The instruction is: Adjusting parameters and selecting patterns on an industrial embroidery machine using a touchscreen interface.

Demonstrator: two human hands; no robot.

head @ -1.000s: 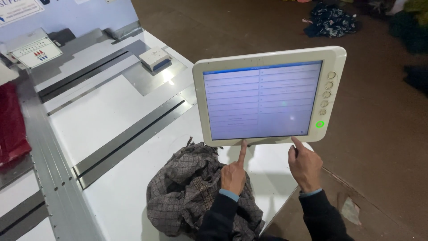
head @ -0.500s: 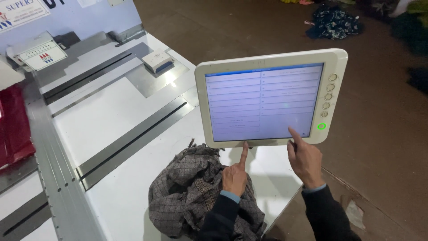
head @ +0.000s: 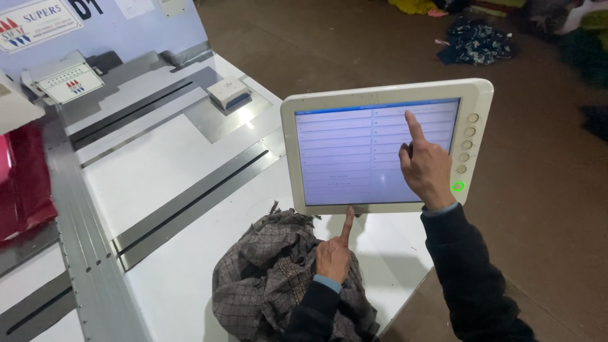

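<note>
Right hand (head: 425, 166) is raised in front of the touch panel (head: 380, 149), forearm in a dark sleeve coming up from bottom right, wrist bent slightly fwd. Index finger is straight & points up, tip on the upper right part of the lit screen; other fingers curled into the palm. Left hand (head: 334, 253) sits lower, back of hand to the camera, index extended up w/ the tip at the bottom edge of the panel's white frame, rest of the fingers folded. Left wrist rests over the checked grey-brown cloth (head: 272, 278) bunched on the white machine table (head: 171, 164).

Vs. half a sec ago: right hand was down at the panel's lower right corner, index near the bottom frame; it's now lifted well up onto the screen. Left hand is in abt the same spot, index at the bottom edge as before. Panel looks the same, green light (head: 457, 187) on at its right side.

Grip: neither hand holds anything. Both are in a pointing pose, one finger out, others closed loosely on nothing. Right touches the screen; left touches or nearly touches the frame — can't tell which.

Panel stands upright at the table's near right edge, just above the cloth.
</note>
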